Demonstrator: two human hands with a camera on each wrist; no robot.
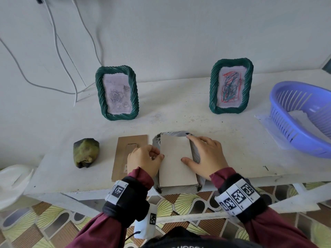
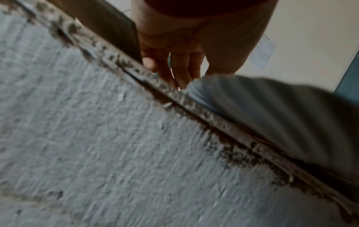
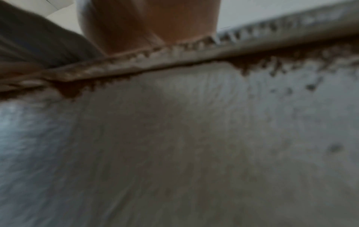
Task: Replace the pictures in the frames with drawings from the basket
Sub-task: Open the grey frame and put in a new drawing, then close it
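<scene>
A picture frame [image 1: 196, 154] lies face down at the table's front edge, its grey back up. A grey card [image 1: 176, 161] rests on it. My left hand [image 1: 157, 156] pinches the card's left edge. My right hand [image 1: 195, 149] lies flat on the frame's right side, thumb on the card. A brown backing board [image 1: 131, 149] lies just left. Two green frames stand at the back: the left frame [image 1: 117, 93] shows grey roses, the right frame [image 1: 231, 86] a coloured scribble. The purple basket [image 1: 286, 126] at the right holds white paper. In the left wrist view my fingers [image 2: 180, 69] hang above the frame's edge [image 2: 272, 110].
A green-yellow wrapped lump [image 1: 86, 153] sits left of the board. A white plastic bag [image 1: 14, 181] lies off the table's left end. White cables [image 1: 57, 51] hang down the wall. The white table [image 1: 232, 140] ends just before my wrists; patterned floor shows below.
</scene>
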